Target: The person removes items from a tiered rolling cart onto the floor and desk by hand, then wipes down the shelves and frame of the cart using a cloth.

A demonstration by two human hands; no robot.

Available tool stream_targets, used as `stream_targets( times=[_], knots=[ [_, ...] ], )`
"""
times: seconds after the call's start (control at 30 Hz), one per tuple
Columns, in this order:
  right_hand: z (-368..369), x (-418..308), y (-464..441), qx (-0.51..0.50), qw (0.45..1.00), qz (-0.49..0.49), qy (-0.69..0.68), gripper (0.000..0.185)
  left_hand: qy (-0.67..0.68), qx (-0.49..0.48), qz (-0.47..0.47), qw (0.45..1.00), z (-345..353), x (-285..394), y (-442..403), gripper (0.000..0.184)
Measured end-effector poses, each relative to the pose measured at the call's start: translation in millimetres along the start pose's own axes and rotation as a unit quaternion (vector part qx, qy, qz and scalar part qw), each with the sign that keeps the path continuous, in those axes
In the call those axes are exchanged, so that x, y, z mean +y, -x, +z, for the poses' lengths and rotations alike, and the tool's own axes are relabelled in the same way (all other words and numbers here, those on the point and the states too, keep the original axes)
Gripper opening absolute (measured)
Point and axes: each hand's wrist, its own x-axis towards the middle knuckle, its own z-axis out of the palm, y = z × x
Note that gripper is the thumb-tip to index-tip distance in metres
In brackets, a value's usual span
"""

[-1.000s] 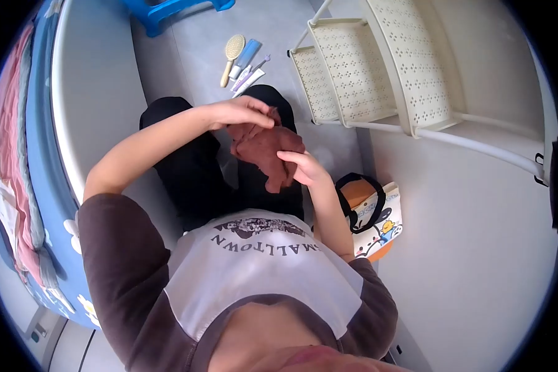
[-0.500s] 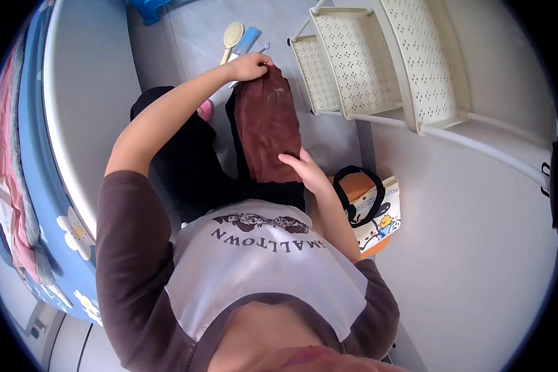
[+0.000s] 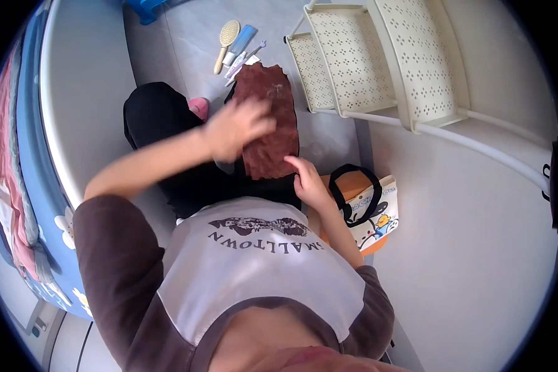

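Note:
A folded reddish-brown cloth (image 3: 273,152), wrinkled and with a pale smudge near its far end, lies lengthwise in front of me over dark fabric, at my right leg. My left hand (image 3: 239,127) is over the cloth's left side, blurred by motion, its fingers stretched apart with nothing seen in them. Whether it touches the cloth I cannot tell. At the near right edge, my right hand (image 3: 310,183) grips the cloth, thumb on top; its other fingers are partly hidden.
Beyond the cloth lie a hairbrush (image 3: 229,34), a blue comb-like item (image 3: 244,40) and small tubes. A cream tiered rack (image 3: 353,59) stands at the right, a cartoon tote bag (image 3: 375,214) below it. A blue-covered bed (image 3: 34,130) runs along the left.
My left hand has let go of the cloth's far end and moved back toward me over its left side. My right hand stays at the near right edge.

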Motion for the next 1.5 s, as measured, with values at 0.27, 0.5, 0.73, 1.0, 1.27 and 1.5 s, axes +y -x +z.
stream_targets(
  times=[0.27,0.5,0.73,1.0,1.27,1.5],
  knots=[
    [-8.4,-2.9,-15.3,0.188,0.981,-0.029,-0.037,0.014,0.128,0.237,-0.201,0.942,72.2,84.5,18.8,0.058],
    [-18.8,-13.4,-29.3,0.133,0.98,-0.085,-0.123,0.011,0.145,0.309,-0.203,0.918,47.8,57.9,33.2,0.037],
    [-15.0,-10.7,-4.7,0.056,0.982,-0.007,-0.179,0.011,0.153,0.226,-0.134,0.953,20.5,65.0,59.1,0.032],
    [-33.5,0.1,0.2,-0.024,0.975,0.089,-0.201,0.016,0.418,0.077,-0.166,0.89,-3.4,63.3,61.7,0.023],
    [-20.8,39.3,-77.7,0.128,0.924,0.198,-0.301,0.017,0.482,0.083,-0.307,0.816,17.1,-12.6,2.0,0.015],
    [11.2,66.3,-83.7,0.16,0.878,0.207,-0.401,0.013,0.539,0.209,-0.366,0.729,48.7,-16.3,-7.8,0.017]
  ],
)
